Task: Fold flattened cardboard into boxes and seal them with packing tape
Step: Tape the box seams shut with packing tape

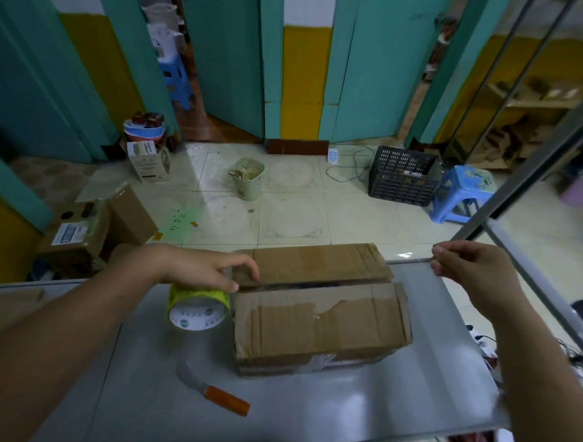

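Note:
A worn brown cardboard box lies on the steel table, its two top flaps folded down with a dark seam between them. At the box's left end stands a yellow-and-white roll of packing tape. My left hand grips the roll from above, fingertips touching the far flap. My right hand is raised beyond the box's right end and pinches the end of a clear tape strip, which runs from the roll along the seam.
A knife with an orange handle lies on the table in front of the box. On the floor beyond are taped cardboard boxes, a pale bucket, a black crate and a blue stool. A metal rack frame rises at right.

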`<state>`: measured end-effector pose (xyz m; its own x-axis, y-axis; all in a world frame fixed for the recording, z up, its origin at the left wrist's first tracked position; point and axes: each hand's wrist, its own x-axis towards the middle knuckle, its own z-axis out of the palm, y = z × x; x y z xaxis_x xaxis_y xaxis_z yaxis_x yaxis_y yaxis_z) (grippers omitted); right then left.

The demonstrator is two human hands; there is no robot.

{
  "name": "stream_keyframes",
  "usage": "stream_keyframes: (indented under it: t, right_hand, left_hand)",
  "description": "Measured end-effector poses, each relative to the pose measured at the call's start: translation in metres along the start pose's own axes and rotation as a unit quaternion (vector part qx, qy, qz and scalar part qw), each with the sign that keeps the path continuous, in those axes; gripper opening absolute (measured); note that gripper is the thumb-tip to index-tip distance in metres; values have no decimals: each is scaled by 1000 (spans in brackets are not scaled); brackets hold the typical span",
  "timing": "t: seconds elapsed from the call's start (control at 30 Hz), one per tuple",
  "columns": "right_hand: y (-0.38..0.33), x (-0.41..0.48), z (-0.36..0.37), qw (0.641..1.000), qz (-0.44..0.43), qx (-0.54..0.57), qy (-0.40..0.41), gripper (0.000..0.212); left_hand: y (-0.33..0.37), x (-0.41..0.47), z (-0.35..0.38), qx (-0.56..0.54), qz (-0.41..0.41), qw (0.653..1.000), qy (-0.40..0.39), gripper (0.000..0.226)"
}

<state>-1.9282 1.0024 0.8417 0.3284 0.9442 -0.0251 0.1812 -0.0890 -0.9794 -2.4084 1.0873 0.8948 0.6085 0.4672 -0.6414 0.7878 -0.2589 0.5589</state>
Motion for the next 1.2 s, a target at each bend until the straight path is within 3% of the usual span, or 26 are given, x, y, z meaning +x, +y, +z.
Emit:
stream_keyframes:
  t: [0.17, 0.37, 0.63, 0.8, 1.2]
  right_hand:
    - [-9, -6, -5, 1000, -3, 18, 20, 8]
    - [-14, -19, -13, 999, 5, 23, 38, 9]
    - [-9, -24, -9, 999, 23, 16, 25, 2]
    - [3, -22, -6, 999, 26, 25, 30, 5]
    - [47, -13, 27, 995, 66, 80, 8, 5]
  left_hand:
    - [13, -13, -16, 8, 33, 999, -26, 25]
    - [34, -13, -25, 84, 91, 992, -3, 23]
    - [30, 28, -24, 156, 10, 973, -168, 32]
    - [24, 36, -33, 184, -34, 966, -177, 31]
    - [-37, 44, -44, 108, -11, 976, -188, 43]
